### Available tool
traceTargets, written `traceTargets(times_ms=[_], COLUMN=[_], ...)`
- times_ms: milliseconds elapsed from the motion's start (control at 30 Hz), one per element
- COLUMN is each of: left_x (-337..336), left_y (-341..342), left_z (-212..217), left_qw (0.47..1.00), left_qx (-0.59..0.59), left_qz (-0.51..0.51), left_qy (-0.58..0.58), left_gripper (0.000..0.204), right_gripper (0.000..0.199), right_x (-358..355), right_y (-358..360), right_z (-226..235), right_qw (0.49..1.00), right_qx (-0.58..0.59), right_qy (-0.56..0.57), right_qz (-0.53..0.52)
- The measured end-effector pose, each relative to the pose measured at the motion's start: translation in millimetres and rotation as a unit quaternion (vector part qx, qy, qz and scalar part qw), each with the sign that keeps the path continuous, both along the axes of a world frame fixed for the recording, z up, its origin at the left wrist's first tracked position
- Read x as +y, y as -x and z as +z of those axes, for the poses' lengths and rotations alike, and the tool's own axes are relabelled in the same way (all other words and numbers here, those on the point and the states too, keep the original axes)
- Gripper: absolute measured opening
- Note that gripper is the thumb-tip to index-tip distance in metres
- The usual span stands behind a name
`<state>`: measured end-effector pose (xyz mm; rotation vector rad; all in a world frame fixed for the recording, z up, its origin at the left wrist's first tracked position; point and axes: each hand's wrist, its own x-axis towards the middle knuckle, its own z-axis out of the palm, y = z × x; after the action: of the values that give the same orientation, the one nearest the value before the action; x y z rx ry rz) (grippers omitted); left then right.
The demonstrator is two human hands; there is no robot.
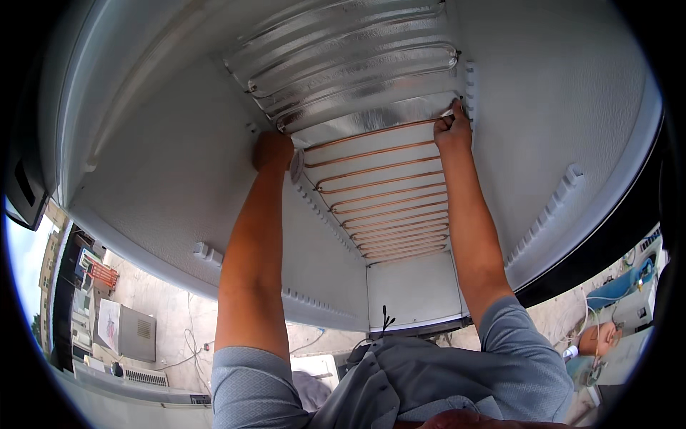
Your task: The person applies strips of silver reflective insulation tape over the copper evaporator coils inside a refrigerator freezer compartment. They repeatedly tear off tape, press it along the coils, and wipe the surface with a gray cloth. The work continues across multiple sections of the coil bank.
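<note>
Inside a white cabinet, bare copper tubing (pixel 386 171) runs back and forth in several loops across the back wall. Shiny foil (pixel 350 89) covers the loops above it, and the tubes show as ridges. A foil tape strip (pixel 379 120) spans the uppermost bare loop between my hands. My left hand (pixel 274 150) is closed at the strip's left end, beside a pale round tape roll (pixel 297 165); its fingers are mostly hidden. At the right end, my right hand (pixel 454 130) pinches the strip, thumb raised against the foil near the side wall.
Ribbed shelf rails (pixel 547 211) stick out from both side walls. Dark wires (pixel 386 318) rise near the cabinet's lower edge. On the floor outside stand a grey box-shaped appliance (pixel 136 332) and a red crate (pixel 102 273) at left, with a blue object (pixel 620 286) at right.
</note>
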<state>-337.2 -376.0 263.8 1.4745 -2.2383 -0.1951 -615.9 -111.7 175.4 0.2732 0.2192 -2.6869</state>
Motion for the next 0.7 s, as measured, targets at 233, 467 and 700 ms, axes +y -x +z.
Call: traceTargets(times_ms=[233,467,700], left_x=[-45,115,208], left_y=[-14,-47,-141], left_z=[-17,-55,-138], left_qw=[0.992,0.955,0.829], left_qx=[-0.026,0.233,0.412], left_qz=[-0.074,-0.18,-0.113], left_qy=[0.101,-0.028,-0.36], left_gripper=[0.036,0.035,0.032], right_gripper=[0.015,0.023,0.022], right_x=[-6,30,84], right_y=[-3,-127,-294], right_z=[-2,-50,-67], right_qw=[1.0,0.844,0.627], right_qx=[0.017,0.191,0.614], right_qy=[-0.015,-0.389,-0.466], right_qz=[0.013,-0.315,0.113])
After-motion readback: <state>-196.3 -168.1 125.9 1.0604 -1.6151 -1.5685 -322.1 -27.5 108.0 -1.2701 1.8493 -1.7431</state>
